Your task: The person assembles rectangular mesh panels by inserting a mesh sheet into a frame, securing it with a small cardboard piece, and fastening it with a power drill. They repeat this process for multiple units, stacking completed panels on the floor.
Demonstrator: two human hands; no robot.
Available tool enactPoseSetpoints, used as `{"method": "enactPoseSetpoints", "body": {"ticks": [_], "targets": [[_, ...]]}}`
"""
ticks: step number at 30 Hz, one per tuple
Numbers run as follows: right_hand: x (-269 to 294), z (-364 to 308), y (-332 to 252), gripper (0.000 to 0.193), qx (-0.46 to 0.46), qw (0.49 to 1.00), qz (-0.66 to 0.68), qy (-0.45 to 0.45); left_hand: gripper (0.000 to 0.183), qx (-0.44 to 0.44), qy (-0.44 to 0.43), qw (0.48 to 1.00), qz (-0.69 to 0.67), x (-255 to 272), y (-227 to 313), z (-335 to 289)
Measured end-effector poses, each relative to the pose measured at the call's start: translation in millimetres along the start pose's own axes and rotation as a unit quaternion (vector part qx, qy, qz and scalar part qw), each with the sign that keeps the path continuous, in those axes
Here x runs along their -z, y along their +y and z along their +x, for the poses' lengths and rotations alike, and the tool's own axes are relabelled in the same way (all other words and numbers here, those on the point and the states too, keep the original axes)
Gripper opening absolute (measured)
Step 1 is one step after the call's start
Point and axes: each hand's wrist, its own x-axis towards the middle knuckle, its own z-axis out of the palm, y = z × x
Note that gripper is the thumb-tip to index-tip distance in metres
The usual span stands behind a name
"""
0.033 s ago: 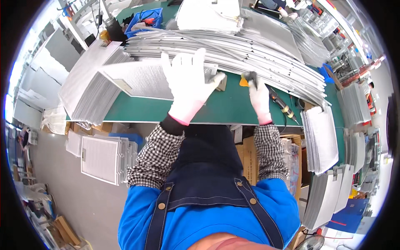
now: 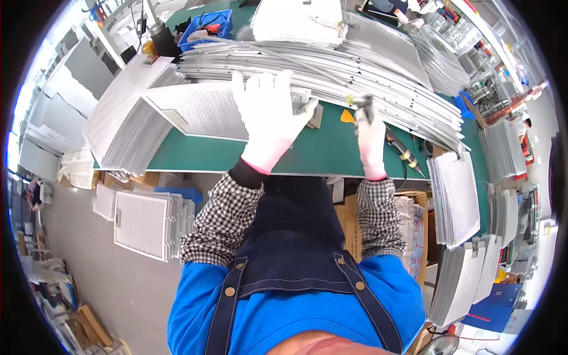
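Observation:
My left hand (image 2: 266, 121), in a white glove, lies with fingers stretched out against the right part of a framed metal mesh panel (image 2: 207, 105). The panel stands tilted over the green table, and the hand covers part of it. By the thumb is a small grey-brown block (image 2: 316, 117). My right hand (image 2: 371, 139), gloved too, is closed round a small hammer (image 2: 362, 102) with a dark head and a pale yellow-green end, blurred by motion. On the table just left of that hand is a yellow flat piece (image 2: 347, 116).
A power screwdriver (image 2: 403, 149) lies right of my right hand. Long metal frame strips (image 2: 390, 97) are heaped behind. Mesh panels are stacked at the left (image 2: 127, 121) and right (image 2: 454, 198). A blue bin (image 2: 205, 29) stands far left on the green table (image 2: 331, 157).
The hammer has moved up slightly and its head has turned, so its pale end now shows, apart from the yellow piece. My left hand has barely shifted.

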Motion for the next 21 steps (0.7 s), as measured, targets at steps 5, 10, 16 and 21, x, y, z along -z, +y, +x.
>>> {"method": "enactPoseSetpoints", "body": {"ticks": [5,10,16,21], "targets": [[-46,-51,-73,0.027,-0.001,0.951,0.3,-0.077,0.048,-0.031,-0.006,0.999,-0.027,-7,-1,5],[5,-14,-133,0.025,0.161,0.981,-0.033,-0.101,0.047,-0.071,-0.013,0.996,-0.053,-4,-21,6],[32,38,-138,0.044,0.516,0.745,-0.383,-0.178,0.049,-0.052,-0.059,0.995,-0.057,1,-14,9],[31,44,-184,0.038,0.538,0.726,-0.367,-0.221,0.049,-0.046,-0.051,0.996,-0.049,-2,-16,4]]}}
